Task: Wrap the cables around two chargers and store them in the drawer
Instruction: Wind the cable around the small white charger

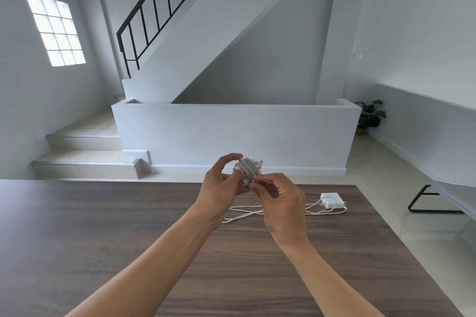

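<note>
Above the table I hold a white charger [247, 168] with its cable wound in several turns around it. My left hand [223, 183] grips the charger's body from the left. My right hand [277, 198] pinches the cable's end against the bundle at its lower right. A second white charger [332, 201] lies flat on the dark wooden table [128, 234] to the right. Its loose white cable [247, 212] snakes leftward across the table beneath my hands. No drawer is in view.
The table's far edge runs just behind my hands and its right edge slants toward the lower right. Beyond stand a low white wall [231, 136], stairs [87, 159] at the left, a potted plant [369, 116] and a black-legged bench [435, 201] at the right.
</note>
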The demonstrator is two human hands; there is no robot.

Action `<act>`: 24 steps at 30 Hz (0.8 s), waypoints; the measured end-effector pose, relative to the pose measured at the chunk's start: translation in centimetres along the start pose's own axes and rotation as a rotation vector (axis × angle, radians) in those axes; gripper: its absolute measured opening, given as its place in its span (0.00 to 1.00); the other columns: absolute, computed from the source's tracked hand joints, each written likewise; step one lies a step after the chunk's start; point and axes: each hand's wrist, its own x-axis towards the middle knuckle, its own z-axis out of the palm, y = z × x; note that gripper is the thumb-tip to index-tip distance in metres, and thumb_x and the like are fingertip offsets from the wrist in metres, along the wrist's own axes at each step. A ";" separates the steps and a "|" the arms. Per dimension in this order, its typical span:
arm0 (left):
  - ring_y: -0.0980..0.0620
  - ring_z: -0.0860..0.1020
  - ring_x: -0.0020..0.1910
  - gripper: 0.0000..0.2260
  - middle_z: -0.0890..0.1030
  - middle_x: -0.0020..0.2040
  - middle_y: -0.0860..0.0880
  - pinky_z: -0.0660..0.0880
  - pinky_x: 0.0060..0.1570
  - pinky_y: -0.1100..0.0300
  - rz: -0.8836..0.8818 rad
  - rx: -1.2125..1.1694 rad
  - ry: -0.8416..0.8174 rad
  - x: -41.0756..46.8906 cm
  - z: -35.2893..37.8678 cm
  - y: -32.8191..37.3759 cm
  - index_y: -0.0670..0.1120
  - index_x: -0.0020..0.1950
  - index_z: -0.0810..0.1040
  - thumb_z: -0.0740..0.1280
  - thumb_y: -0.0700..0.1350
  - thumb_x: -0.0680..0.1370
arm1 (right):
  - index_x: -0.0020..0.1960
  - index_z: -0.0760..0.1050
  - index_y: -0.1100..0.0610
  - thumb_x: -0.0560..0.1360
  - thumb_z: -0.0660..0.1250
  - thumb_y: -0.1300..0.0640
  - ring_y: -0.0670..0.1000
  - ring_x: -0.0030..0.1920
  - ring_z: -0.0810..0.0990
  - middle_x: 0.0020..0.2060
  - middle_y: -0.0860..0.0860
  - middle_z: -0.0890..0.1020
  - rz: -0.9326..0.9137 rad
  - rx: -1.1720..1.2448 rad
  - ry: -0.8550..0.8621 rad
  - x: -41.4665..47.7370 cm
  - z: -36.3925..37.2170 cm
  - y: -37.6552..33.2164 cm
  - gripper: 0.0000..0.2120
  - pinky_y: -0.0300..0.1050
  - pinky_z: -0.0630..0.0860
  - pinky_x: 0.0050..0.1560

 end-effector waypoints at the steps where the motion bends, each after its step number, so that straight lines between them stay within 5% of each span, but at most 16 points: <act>1: 0.52 0.82 0.33 0.12 0.79 0.33 0.44 0.82 0.51 0.52 0.010 0.024 0.003 0.0 0.0 -0.1 0.47 0.61 0.78 0.66 0.37 0.79 | 0.43 0.82 0.54 0.69 0.76 0.62 0.46 0.39 0.84 0.37 0.46 0.85 0.056 0.030 0.001 0.0 0.0 -0.1 0.06 0.44 0.80 0.44; 4: 0.50 0.83 0.34 0.12 0.79 0.35 0.45 0.78 0.58 0.44 0.042 0.106 0.012 -0.2 -0.1 -0.3 0.53 0.57 0.80 0.66 0.38 0.78 | 0.40 0.81 0.51 0.67 0.77 0.62 0.47 0.37 0.84 0.35 0.45 0.85 0.155 0.097 0.000 0.0 0.1 -0.2 0.08 0.44 0.80 0.44; 12: 0.46 0.84 0.44 0.15 0.81 0.42 0.46 0.76 0.47 0.60 0.158 0.319 0.060 -0.5 -0.5 -0.4 0.64 0.53 0.77 0.65 0.42 0.79 | 0.40 0.81 0.52 0.67 0.77 0.63 0.46 0.34 0.82 0.33 0.44 0.84 0.159 0.090 0.015 -0.3 1.0 -0.5 0.09 0.39 0.79 0.41; 19: 0.54 0.85 0.39 0.14 0.81 0.42 0.47 0.76 0.40 0.66 0.169 0.321 0.051 -0.6 -1.2 -0.2 0.63 0.53 0.76 0.65 0.42 0.79 | 0.40 0.82 0.54 0.67 0.77 0.64 0.44 0.34 0.81 0.32 0.45 0.83 0.161 0.089 0.027 -0.2 1.5 -0.8 0.08 0.34 0.76 0.39; 24: 0.52 0.86 0.39 0.13 0.79 0.40 0.48 0.78 0.50 0.58 0.150 0.247 0.053 -0.6 -1.4 -0.1 0.59 0.56 0.77 0.65 0.40 0.79 | 0.43 0.82 0.55 0.68 0.76 0.64 0.45 0.37 0.82 0.35 0.47 0.84 0.141 0.100 -0.010 0.0 1.7 -1.0 0.07 0.34 0.77 0.42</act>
